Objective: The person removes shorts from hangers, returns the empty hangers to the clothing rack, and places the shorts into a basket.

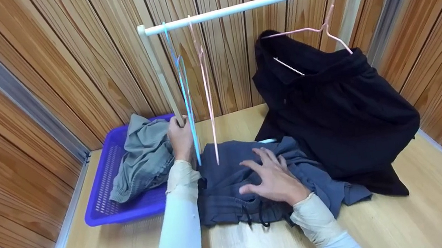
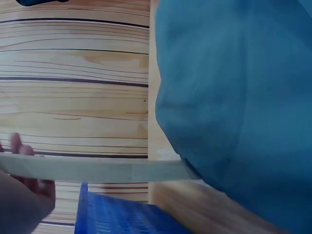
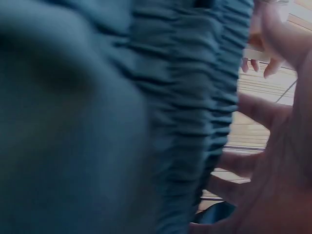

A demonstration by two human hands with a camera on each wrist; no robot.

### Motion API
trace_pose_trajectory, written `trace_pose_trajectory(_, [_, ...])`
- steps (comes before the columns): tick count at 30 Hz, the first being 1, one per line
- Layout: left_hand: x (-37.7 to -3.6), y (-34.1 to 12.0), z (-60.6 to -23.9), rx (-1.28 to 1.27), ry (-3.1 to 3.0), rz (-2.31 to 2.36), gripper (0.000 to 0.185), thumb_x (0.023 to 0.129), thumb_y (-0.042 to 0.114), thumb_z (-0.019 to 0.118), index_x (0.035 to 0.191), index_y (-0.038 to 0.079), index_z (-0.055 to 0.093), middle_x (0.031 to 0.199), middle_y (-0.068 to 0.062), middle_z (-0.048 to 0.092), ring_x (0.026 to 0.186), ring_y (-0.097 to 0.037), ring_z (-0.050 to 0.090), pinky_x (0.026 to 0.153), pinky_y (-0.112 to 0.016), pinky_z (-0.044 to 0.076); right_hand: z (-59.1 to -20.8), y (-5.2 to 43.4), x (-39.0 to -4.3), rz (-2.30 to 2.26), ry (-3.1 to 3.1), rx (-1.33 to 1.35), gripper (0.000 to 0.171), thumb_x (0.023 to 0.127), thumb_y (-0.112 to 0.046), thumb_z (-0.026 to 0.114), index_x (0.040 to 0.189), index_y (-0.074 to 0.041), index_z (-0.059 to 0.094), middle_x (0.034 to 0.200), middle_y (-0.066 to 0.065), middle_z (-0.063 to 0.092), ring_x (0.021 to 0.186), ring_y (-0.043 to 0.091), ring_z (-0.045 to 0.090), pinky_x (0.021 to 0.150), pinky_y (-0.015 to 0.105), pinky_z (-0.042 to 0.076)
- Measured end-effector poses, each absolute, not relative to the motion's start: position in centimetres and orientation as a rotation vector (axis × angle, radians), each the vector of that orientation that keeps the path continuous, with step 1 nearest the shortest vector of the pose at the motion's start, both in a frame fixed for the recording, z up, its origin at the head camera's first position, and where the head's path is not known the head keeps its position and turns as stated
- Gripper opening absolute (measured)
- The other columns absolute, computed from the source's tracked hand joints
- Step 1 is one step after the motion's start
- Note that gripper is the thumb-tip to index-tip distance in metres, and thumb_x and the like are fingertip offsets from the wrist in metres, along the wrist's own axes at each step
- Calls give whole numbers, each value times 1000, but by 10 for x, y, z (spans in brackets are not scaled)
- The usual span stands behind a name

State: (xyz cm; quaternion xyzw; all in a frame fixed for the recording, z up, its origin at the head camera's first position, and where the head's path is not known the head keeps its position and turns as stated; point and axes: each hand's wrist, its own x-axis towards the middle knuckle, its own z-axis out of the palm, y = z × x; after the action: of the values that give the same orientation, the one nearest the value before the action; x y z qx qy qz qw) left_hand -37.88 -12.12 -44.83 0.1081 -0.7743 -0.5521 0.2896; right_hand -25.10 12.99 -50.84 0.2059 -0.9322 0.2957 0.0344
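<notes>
My left hand [image 1: 180, 138] grips the left post [image 2: 112, 169] of a small white clothes rack, low down beside the basket. Dark blue-grey shorts [image 1: 227, 181] lie on the table below the rack, their black drawstring toward me. Over these shorts my right hand [image 1: 274, 176] is spread, fingers apart, pinching nothing; whether it touches the cloth I cannot tell. The gathered elastic waistband [image 3: 190, 117] fills much of the right wrist view, beside the fingers [image 3: 239, 163]. A blue hanger [image 1: 186, 103] and a pink hanger [image 1: 208, 100] hang from the bar [image 1: 233, 10].
Black shorts [image 1: 339, 115] hang on another pink hanger [image 1: 329, 18] at the bar's right end. On the left stands a purple basket [image 1: 100, 186] with a crumpled grey-green garment [image 1: 146, 152] inside. Wood-patterned walls [image 1: 114, 49] enclose the table [image 1: 403, 220].
</notes>
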Motion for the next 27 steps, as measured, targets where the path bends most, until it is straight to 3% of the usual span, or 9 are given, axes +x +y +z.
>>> trace_pose_trajectory(5, [-367, -127, -445, 276, -2153, -1452, 37, 93, 23, 77, 117, 0, 64, 108, -20, 72, 103, -36, 66, 92, -44, 48, -512, 132, -251, 943, -2933, 775, 93, 75, -71, 83, 156, -39, 51, 178, 17, 24, 167, 47, 11, 119, 90, 5])
trace_pose_trajectory(10, [-356, -129, -438, 243, -2193, -1424, 42, 90, 19, 78, 123, 0, 61, 119, -23, 72, 108, -37, 67, 96, -42, 50, -516, 131, -250, 900, -2982, 871, 110, 66, -73, 87, 161, -40, 43, 180, 17, 15, 167, 50, 7, 115, 93, 3])
trace_pose_trajectory(13, [-353, -130, -439, 234, -2199, -1400, 46, 87, 17, 80, 125, 0, 60, 126, -24, 69, 117, -39, 63, 106, -45, 47, -519, 131, -248, 831, -3038, 886, 119, 61, -71, 92, 163, -38, 40, 181, 18, 10, 167, 51, 4, 113, 94, 3])
trace_pose_trajectory(18, [-376, -144, -477, 192, -2187, -1287, 56, 82, 31, 80, 128, 5, 59, 126, -20, 63, 125, -39, 54, 115, -52, 36, -527, 128, -245, 688, -3133, 825, 130, 52, -70, 95, 164, -39, 37, 181, 17, 5, 167, 51, 1, 112, 95, 3])
trace_pose_trajectory(27, [-319, -142, -453, 160, -2117, -1308, 58, 82, 33, 78, 130, 6, 60, 128, -18, 64, 127, -38, 55, 115, -49, 40, -535, 122, -248, 668, -3217, 752, 135, 53, -66, 98, 167, -41, 29, 181, 19, 1, 166, 55, -2, 110, 96, 2])
